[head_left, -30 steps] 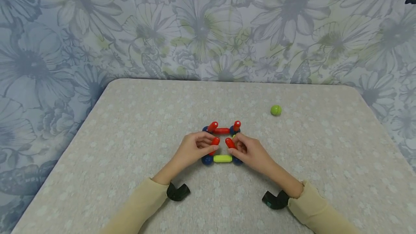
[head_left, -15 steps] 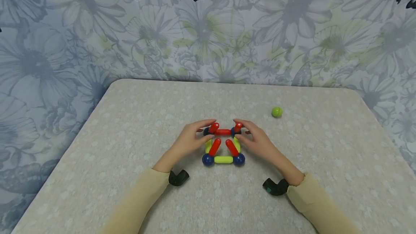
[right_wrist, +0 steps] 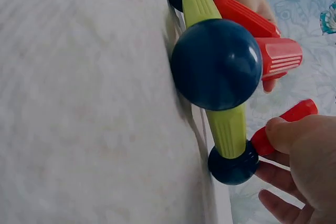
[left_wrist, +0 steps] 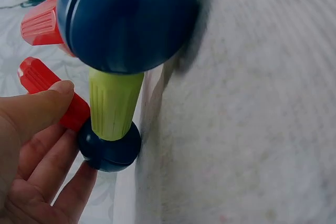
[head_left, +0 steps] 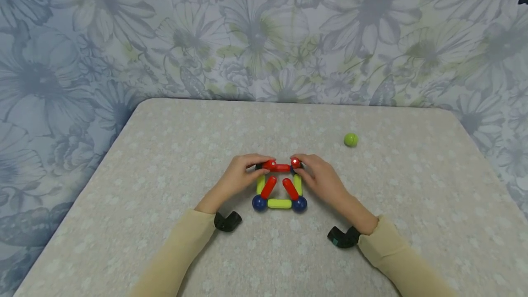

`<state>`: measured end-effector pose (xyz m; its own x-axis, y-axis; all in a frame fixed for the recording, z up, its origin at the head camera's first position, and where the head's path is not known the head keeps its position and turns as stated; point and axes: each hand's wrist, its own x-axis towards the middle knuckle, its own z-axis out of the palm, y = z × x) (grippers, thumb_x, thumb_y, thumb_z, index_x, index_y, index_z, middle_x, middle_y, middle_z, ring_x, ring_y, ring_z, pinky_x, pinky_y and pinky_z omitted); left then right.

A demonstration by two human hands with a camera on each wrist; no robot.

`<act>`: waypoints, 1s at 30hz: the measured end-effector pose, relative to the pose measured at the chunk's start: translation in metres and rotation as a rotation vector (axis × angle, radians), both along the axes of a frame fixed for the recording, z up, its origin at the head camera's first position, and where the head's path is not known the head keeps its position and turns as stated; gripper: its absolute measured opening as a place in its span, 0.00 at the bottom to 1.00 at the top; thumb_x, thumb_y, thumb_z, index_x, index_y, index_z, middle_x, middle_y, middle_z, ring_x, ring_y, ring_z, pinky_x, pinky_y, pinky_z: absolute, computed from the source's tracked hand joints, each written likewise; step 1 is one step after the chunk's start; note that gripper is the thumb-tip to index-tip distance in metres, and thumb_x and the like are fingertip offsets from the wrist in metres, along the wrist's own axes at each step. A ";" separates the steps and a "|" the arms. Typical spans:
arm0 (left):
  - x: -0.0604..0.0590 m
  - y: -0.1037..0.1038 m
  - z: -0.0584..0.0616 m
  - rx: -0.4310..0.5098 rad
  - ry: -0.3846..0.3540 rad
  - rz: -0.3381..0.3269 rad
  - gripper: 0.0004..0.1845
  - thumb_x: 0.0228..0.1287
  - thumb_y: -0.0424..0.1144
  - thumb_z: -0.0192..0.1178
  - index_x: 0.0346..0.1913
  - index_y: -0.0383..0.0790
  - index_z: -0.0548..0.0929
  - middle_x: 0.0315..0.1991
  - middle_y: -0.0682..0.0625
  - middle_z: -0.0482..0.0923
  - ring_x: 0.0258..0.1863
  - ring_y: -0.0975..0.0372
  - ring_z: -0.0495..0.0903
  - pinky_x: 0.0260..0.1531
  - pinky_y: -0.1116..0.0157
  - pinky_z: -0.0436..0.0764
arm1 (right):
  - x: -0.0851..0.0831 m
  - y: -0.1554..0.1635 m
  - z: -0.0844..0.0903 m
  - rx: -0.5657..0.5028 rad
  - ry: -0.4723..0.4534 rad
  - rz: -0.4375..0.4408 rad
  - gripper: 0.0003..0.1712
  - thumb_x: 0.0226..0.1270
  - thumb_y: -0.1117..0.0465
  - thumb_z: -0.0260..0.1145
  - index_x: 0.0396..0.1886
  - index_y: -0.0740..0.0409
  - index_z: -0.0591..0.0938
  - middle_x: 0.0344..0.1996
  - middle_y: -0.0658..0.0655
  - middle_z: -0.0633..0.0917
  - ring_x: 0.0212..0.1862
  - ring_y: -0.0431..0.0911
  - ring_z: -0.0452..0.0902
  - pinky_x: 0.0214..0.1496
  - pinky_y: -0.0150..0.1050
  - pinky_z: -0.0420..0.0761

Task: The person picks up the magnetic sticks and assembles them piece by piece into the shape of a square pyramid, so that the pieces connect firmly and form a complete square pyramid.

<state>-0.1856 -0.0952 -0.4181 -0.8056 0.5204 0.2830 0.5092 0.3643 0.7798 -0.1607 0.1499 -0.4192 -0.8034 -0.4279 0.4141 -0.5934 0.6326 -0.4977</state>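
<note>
Square frame (head_left: 279,187) of red and yellow-green rods joined by dark blue balls, lying mid-table (head_left: 165,159). Left hand (head_left: 237,178) pinches its far-left upright red rod (head_left: 270,165); right hand (head_left: 321,178) pinches the far-right one (head_left: 295,163). Green ball (head_left: 350,140) lies well apart, to the right.

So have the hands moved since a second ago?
Yes. Both the left hand and right hand went from the near red sticks to the far ones, away from the yellow stick at the near edge.

A home room: floral wallpaper (head_left: 288,35), patterned tablecloth (head_left: 165,150), toy magnetic sticks and balls (head_left: 279,187).
</note>
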 end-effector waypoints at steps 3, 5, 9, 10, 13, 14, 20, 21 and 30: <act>-0.001 0.000 0.001 0.027 -0.007 -0.006 0.15 0.58 0.29 0.65 0.50 0.38 0.83 0.46 0.50 0.81 0.48 0.60 0.78 0.51 0.57 0.73 | 0.002 -0.001 0.003 0.053 0.037 0.032 0.19 0.61 0.66 0.66 0.53 0.57 0.79 0.43 0.54 0.82 0.47 0.49 0.75 0.48 0.45 0.75; -0.001 0.000 0.002 0.039 -0.002 -0.009 0.15 0.57 0.29 0.65 0.49 0.37 0.84 0.46 0.50 0.81 0.48 0.60 0.78 0.50 0.57 0.73 | 0.002 -0.001 0.004 0.071 0.062 0.051 0.20 0.61 0.67 0.66 0.54 0.56 0.79 0.41 0.53 0.81 0.47 0.49 0.74 0.47 0.45 0.75; -0.002 0.002 0.002 0.037 0.017 -0.019 0.15 0.56 0.29 0.65 0.48 0.38 0.84 0.45 0.50 0.82 0.46 0.61 0.78 0.50 0.59 0.73 | 0.001 0.000 0.004 0.086 0.098 0.068 0.20 0.61 0.67 0.67 0.54 0.55 0.80 0.41 0.53 0.81 0.46 0.48 0.74 0.47 0.44 0.75; -0.002 0.002 0.003 0.031 0.024 -0.021 0.15 0.56 0.28 0.66 0.48 0.38 0.84 0.44 0.50 0.82 0.46 0.62 0.78 0.50 0.59 0.74 | 0.001 0.000 0.004 0.094 0.104 0.073 0.20 0.61 0.66 0.67 0.54 0.54 0.80 0.41 0.52 0.82 0.47 0.48 0.73 0.48 0.44 0.75; -0.002 0.004 0.005 -0.018 0.062 -0.043 0.16 0.55 0.26 0.66 0.48 0.37 0.84 0.43 0.50 0.82 0.45 0.61 0.79 0.48 0.62 0.74 | -0.001 0.001 0.003 0.107 0.110 0.087 0.19 0.62 0.65 0.66 0.53 0.54 0.81 0.42 0.52 0.82 0.48 0.48 0.73 0.50 0.44 0.73; -0.001 0.004 0.006 -0.038 0.075 -0.051 0.16 0.55 0.26 0.66 0.48 0.37 0.84 0.43 0.49 0.82 0.45 0.61 0.79 0.48 0.63 0.74 | -0.001 0.001 0.003 0.112 0.112 0.087 0.18 0.62 0.65 0.66 0.53 0.53 0.81 0.43 0.52 0.82 0.48 0.48 0.73 0.50 0.44 0.73; 0.002 0.007 0.009 -0.089 0.089 -0.061 0.17 0.56 0.25 0.65 0.49 0.37 0.83 0.45 0.48 0.81 0.46 0.60 0.78 0.47 0.64 0.75 | -0.002 0.001 0.002 0.091 0.115 0.085 0.18 0.62 0.66 0.66 0.52 0.54 0.81 0.43 0.52 0.82 0.47 0.47 0.73 0.50 0.43 0.73; 0.002 0.007 0.009 -0.083 0.084 -0.057 0.17 0.55 0.25 0.65 0.49 0.37 0.83 0.45 0.48 0.81 0.46 0.60 0.78 0.47 0.64 0.75 | -0.002 0.001 0.001 0.090 0.117 0.086 0.18 0.62 0.66 0.66 0.52 0.54 0.81 0.43 0.52 0.82 0.47 0.47 0.73 0.50 0.43 0.73; 0.004 -0.002 0.009 -0.061 0.055 -0.023 0.19 0.60 0.31 0.63 0.56 0.36 0.78 0.53 0.48 0.77 0.54 0.59 0.73 0.53 0.60 0.70 | -0.002 0.012 0.007 0.105 0.026 0.090 0.21 0.64 0.64 0.65 0.58 0.55 0.77 0.49 0.54 0.80 0.52 0.49 0.72 0.53 0.45 0.72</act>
